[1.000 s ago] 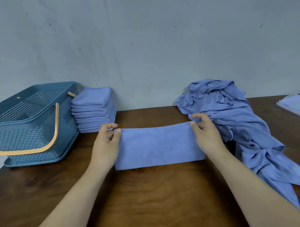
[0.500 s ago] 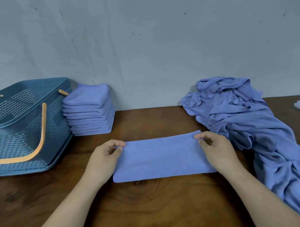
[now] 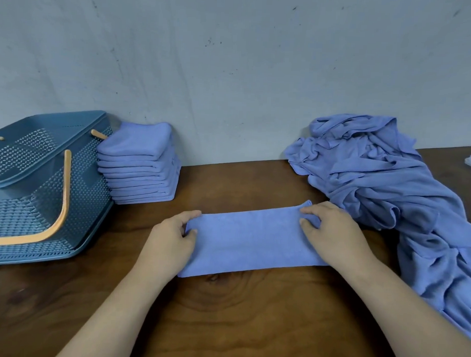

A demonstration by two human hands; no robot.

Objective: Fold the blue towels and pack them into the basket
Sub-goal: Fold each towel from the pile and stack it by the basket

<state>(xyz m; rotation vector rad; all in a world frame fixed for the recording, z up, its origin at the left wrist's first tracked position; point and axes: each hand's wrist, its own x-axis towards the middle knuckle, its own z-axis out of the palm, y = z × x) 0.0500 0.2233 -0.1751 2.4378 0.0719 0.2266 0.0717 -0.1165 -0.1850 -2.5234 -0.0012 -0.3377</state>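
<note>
Brown wooden table [image 3: 224,324], grey wall [image 3: 232,71]

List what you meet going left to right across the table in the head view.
basket → stack of folded towels → left hand → half-folded towel → right hand → pile of unfolded towels

Basket [image 3: 90,189] L, stack [image 3: 141,164] prob. touching; heap [image 3: 375,183] R
</note>
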